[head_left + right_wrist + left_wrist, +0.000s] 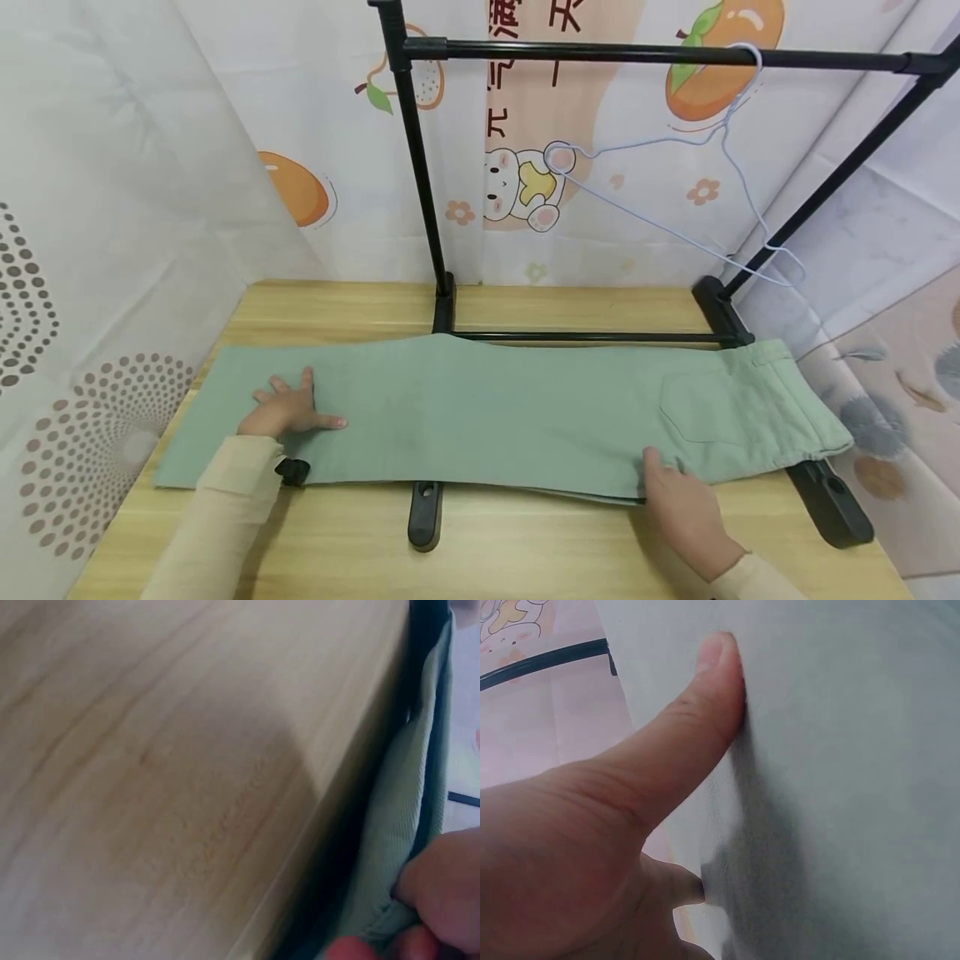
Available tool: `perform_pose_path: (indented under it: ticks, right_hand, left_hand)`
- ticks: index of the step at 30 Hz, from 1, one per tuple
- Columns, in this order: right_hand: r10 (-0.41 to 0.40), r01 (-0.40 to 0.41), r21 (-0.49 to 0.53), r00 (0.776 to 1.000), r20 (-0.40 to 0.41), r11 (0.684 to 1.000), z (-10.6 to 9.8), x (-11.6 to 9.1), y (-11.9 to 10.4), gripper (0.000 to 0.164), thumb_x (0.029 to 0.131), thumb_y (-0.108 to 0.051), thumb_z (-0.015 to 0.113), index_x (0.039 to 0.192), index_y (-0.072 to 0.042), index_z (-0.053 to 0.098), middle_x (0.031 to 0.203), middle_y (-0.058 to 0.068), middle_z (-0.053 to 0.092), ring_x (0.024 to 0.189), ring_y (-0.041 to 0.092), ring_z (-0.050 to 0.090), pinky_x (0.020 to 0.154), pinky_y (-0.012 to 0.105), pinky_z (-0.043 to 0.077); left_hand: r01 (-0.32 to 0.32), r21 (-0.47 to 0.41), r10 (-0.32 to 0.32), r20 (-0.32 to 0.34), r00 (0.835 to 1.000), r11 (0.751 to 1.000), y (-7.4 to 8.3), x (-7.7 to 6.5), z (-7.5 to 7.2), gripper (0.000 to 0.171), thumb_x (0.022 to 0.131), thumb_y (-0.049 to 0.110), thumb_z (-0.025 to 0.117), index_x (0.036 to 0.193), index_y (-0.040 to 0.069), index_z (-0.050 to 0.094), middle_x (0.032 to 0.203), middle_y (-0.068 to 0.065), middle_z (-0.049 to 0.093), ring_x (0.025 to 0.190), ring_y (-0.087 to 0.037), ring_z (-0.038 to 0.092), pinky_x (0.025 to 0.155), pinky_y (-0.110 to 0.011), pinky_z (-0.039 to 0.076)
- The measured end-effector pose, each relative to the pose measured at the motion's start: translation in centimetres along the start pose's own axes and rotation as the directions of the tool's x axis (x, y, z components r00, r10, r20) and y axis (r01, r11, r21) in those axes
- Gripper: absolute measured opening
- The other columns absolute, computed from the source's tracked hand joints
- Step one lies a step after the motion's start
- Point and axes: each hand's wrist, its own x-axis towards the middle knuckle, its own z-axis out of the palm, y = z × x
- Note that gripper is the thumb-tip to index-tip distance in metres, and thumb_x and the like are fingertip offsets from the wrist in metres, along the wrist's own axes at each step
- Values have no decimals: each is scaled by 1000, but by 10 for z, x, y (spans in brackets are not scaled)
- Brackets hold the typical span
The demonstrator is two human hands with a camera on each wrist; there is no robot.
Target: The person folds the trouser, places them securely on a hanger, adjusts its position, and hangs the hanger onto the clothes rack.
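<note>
Pale green trousers [525,408] lie folded lengthwise across the table, with the gathered waistband [802,408] at the right and the leg ends at the left. A back pocket shows near the waistband. My left hand [288,410] rests on the leg part with its fingers spread; in the left wrist view the thumb [705,697] lies straight along the cloth. At the near edge, below the pocket, my right hand [686,508] pinches the trousers. The right wrist view shows its fingers [446,889] at the layered fabric edge, partly cut off by the frame.
A black rack [416,158] stands on the wooden table [337,542], its feet partly under the trousers. From its top bar hangs a light blue wire hanger [645,143], tilted. Printed curtains [150,167] enclose the back and sides.
</note>
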Motion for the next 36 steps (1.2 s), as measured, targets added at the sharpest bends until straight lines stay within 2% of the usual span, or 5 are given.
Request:
perform_pose_path:
  ticks: [13,22,25,30,36]
  right_hand:
    - [-370,369,127,929,-15,921,23,-13,36,32,72,-5,77,84,-21,52,69,-14,48,61,2,41,51,23,35]
    - [-582,283,690,775,244,666,-16,1,63,19,95,-20,62,105,-11,76,101,-2,75,93,1,65,75,26,54]
    - [-500,146,744,820,278,652,-29,10,61,20,98,-21,58,102,-10,75,94,-2,75,85,-2,64,67,20,50]
    - [-315,124,588,919,235,799,-31,27,46,16,95,-26,62,83,-18,69,70,-16,59,61,-6,46,54,19,40]
    - [-463,61,773,829,313,631,-3,41,24,37,96,-26,62,65,-6,57,57,-16,43,50,-5,36,48,16,35]
  left_hand:
    - [-11,-16,11,-3,1000,1000,3,1,7,132,75,69,68,150,-10,-7,138,-57,-12,121,-80,-7,92,-84,25]
    - [-12,7,12,-9,1000,1000,3,0,2,130,77,67,68,149,-12,-6,136,-59,-12,119,-81,-5,91,-83,27]
    - [-10,5,10,-15,1000,1000,5,2,1,130,77,68,67,149,-12,-6,136,-58,-12,120,-81,-5,92,-83,28]
    - [-2,3,2,1,1000,1000,5,2,0,131,77,69,67,149,-12,-7,136,-58,-12,121,-81,-5,93,-82,27]
    - [-14,9,14,7,1000,1000,3,2,2,133,75,70,67,148,-12,-7,135,-59,-12,119,-82,-5,92,-83,26]
